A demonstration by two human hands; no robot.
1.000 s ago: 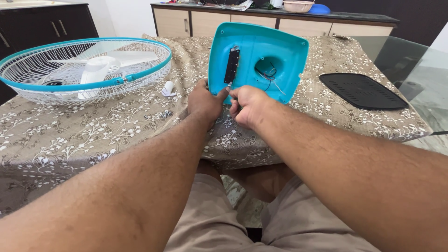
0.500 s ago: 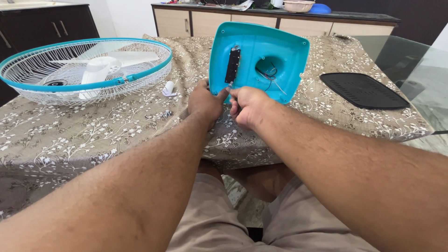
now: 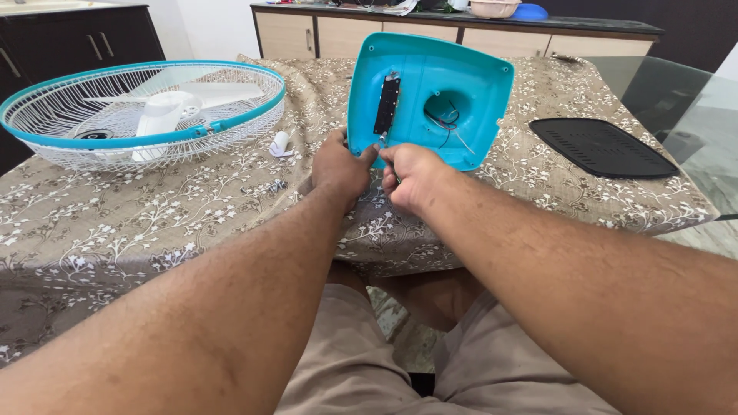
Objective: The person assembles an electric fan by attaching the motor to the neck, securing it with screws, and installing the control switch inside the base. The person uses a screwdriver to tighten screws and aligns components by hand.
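A turquoise plastic fan base cover stands tilted on its edge on the table, its hollow inside facing me. Inside it sit a black switch strip and a round hole with loose wires. My left hand grips the cover's lower left edge, thumb on the inside. My right hand is beside it, fingers pinched on something small and metallic at the bottom end of the black strip; what it is I cannot make out.
A white wire fan cage with a turquoise rim and white blades lies at the left. A small white part and some small dark pieces lie on the floral tablecloth. A black vented plate lies right. Cabinets stand behind.
Both hands and the turquoise cover have stayed nearly as they were; the view shifted slightly, so the cover sits a little higher in the frame.
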